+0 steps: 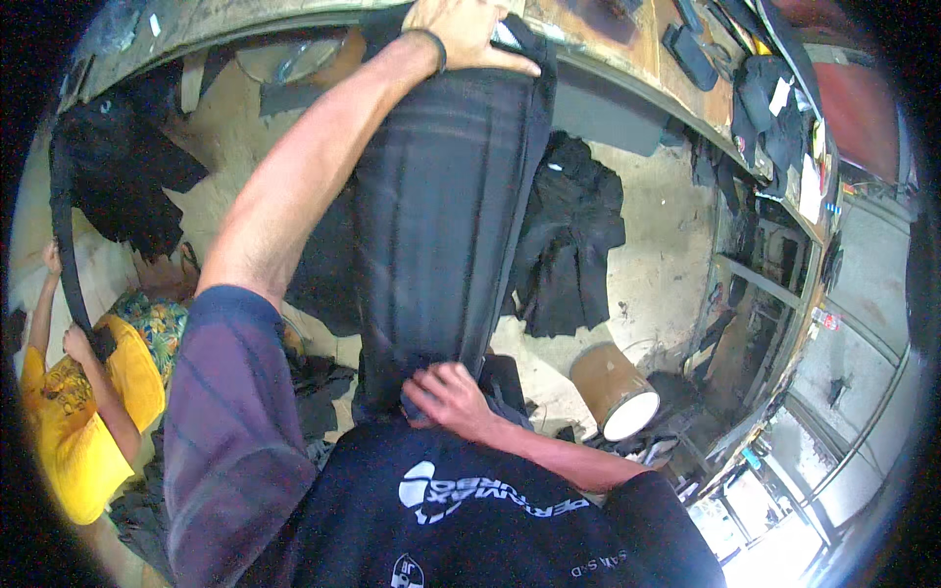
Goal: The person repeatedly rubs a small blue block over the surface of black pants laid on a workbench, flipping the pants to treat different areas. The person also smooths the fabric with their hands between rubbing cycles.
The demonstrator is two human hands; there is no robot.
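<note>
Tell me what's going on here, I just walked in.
A black cloth stretches from the bench down toward the camera wearer's body. Their left hand is on its far end, and their right hand is curled at the near end. Off to the left, another person in yellow holds a dark strip. More dark clothing lies beyond the cloth's right side.

A brown drum rests on pale floor.
</note>
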